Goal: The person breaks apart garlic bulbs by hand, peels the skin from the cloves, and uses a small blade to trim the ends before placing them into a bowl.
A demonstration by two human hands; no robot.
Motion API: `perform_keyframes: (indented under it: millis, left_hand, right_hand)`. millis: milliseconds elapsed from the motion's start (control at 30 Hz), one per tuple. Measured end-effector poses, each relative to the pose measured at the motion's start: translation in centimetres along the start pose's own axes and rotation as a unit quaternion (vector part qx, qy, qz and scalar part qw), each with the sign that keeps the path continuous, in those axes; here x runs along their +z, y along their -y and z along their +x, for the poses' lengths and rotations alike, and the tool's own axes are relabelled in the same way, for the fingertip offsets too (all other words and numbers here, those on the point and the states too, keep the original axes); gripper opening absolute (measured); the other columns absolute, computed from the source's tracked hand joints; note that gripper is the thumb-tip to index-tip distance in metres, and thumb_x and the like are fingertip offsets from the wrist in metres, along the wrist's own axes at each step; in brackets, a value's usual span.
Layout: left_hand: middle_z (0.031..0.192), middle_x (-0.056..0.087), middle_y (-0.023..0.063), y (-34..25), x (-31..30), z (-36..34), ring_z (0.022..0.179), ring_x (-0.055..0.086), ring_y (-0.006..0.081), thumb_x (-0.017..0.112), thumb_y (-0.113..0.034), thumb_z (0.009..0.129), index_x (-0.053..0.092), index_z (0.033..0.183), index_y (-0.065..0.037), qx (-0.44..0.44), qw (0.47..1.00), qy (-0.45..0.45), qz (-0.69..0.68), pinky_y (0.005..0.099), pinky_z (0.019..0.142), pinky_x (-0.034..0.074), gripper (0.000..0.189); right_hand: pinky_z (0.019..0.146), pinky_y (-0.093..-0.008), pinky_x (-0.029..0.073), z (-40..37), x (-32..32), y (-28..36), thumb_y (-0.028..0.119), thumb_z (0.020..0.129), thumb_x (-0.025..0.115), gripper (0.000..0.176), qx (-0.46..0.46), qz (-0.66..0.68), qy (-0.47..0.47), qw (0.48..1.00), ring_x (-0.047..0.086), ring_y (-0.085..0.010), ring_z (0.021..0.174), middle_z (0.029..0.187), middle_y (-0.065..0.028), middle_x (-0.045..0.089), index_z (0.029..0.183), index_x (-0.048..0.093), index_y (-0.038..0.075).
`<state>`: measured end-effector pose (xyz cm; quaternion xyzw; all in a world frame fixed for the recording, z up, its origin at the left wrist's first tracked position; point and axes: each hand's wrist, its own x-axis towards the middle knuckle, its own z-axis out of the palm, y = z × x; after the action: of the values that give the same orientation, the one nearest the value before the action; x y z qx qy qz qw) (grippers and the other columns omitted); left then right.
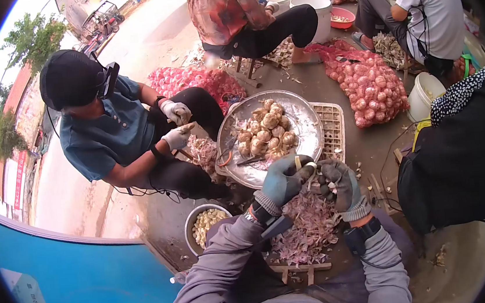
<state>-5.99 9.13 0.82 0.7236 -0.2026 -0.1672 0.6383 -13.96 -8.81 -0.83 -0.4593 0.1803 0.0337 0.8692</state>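
Grey sleeves (208, 277) nearest camera, wearer's forearms reaching up from the bottom edge. Left hand (283, 181), teal and dark glove, has thumb and fingertips nearly closed, pinching a pale piece (312, 166), probably garlic. Right hand (342, 185), grey and dark glove, just beside it, fingers curled partway in; small pale bits show at the fingers, can't tell if gripped. Pale piece sits between the hands, near the lower rim of a round metal pan (309, 124). Pan holds a heap of garlic bulbs (264, 129), a dark tool (251, 160) lying by the heap, scraps of skin. Plastic crate (334, 125) shows under and past the pan's right side. Pinkish peels (305, 227) piled below the hands. Metal bowl (189, 232) of pale cloves (207, 220) to the left of the peels. Co-worker (103, 127) in dark cap and blue shirt sits left of pan, white gloves together, small item at the fingers, blurry. Red net sack (368, 90) full of bulbs upper right, white bucket (418, 96) beside it. Blue surface (86, 283) lower left, black cloth (459, 160) far right.
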Motion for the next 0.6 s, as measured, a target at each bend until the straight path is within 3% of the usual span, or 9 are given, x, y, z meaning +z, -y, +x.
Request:
perform_keyframes:
  millis: [67,133,233,300,400,467,533,600]
  left_hand:
    - [0.100,0.072,0.0034,-2.7,-2.8,-0.7,0.092,0.064,0.0103,0.073,-0.015,0.094,0.071,0.114,0.000,-0.049,0.997,-0.066,-0.006,0.0285,0.083,0.053,0.025]
    - [0.100,0.072,0.0057,-4.7,-6.2,-2.6,0.092,0.065,0.0116,0.069,-0.016,0.097,0.070,0.116,0.001,-0.029,0.992,-0.121,-0.002,0.0276,0.082,0.053,0.026]
    - [0.098,0.072,0.0089,-3.3,-11.8,-6.2,0.086,0.068,0.0142,0.070,-0.016,0.096,0.069,0.115,0.003,-0.044,0.976,-0.201,-0.067,0.0289,0.077,0.056,0.028]
    - [0.095,0.073,0.0090,-1.7,-14.5,-10.1,0.079,0.068,0.0147,0.070,-0.016,0.096,0.069,0.115,0.003,-0.067,0.967,-0.227,-0.090,0.0301,0.070,0.057,0.027]
    - [0.095,0.071,0.0067,6.0,-17.5,-17.2,0.082,0.066,0.0116,0.068,-0.019,0.097,0.070,0.112,0.001,-0.128,0.949,-0.287,-0.012,0.0288,0.072,0.056,0.025]
    - [0.094,0.071,0.0059,11.9,-18.9,-22.4,0.078,0.065,0.0101,0.068,-0.016,0.096,0.070,0.112,0.002,-0.176,0.921,-0.346,0.034,0.0268,0.069,0.054,0.023]
    - [0.092,0.071,0.0060,23.2,-21.8,-28.5,0.074,0.064,0.0112,0.069,-0.015,0.096,0.070,0.111,0.002,-0.258,0.885,-0.383,0.059,0.0272,0.065,0.052,0.023]
    - [0.089,0.071,0.0055,24.3,-21.1,-32.2,0.068,0.063,0.0112,0.072,-0.017,0.094,0.070,0.107,0.004,-0.316,0.862,-0.396,0.016,0.0279,0.060,0.050,0.025]
  right_hand:
    - [0.043,-0.0208,0.035,-1.2,1.3,1.0,0.024,0.097,0.062,0.029,0.006,-0.019,0.063,0.998,0.049,-0.0064,0.051,0.076,-0.0023,0.059,0.116,0.064,0.001]
    - [0.043,-0.0206,0.038,-1.4,1.2,1.0,0.026,0.096,0.066,0.031,0.022,-0.009,0.095,0.995,0.054,-0.0076,0.053,0.079,-0.0044,0.063,0.113,0.063,0.001]
    - [0.047,-0.0208,0.047,-2.0,0.9,1.6,0.030,0.095,0.069,0.033,0.093,-0.091,0.138,0.982,0.065,-0.0101,0.062,0.086,-0.0070,0.069,0.112,0.063,0.002]
    - [0.047,-0.0205,0.045,-1.2,0.3,1.1,0.031,0.096,0.069,0.034,0.080,-0.088,0.143,0.982,0.063,-0.0093,0.061,0.085,-0.0070,0.068,0.113,0.063,0.002]
    - [0.045,-0.0191,0.040,-1.4,0.2,-0.2,0.031,0.096,0.068,0.036,0.069,-0.086,0.156,0.982,0.055,-0.0069,0.058,0.083,-0.0072,0.064,0.117,0.062,0.002]
    - [0.044,-0.0194,0.036,-1.3,0.2,0.1,0.029,0.097,0.067,0.035,0.125,-0.073,0.195,0.970,0.049,-0.0059,0.056,0.081,-0.0071,0.062,0.119,0.061,0.002]
    - [0.044,-0.0198,0.035,-1.6,-0.1,0.3,0.029,0.099,0.065,0.033,0.114,-0.140,0.193,0.965,0.048,-0.0064,0.053,0.079,-0.0057,0.061,0.117,0.062,0.002]
    - [0.043,-0.0200,0.034,-2.0,-0.4,0.9,0.031,0.100,0.063,0.033,0.111,-0.184,0.210,0.954,0.046,-0.0068,0.050,0.075,-0.0044,0.060,0.114,0.062,0.001]
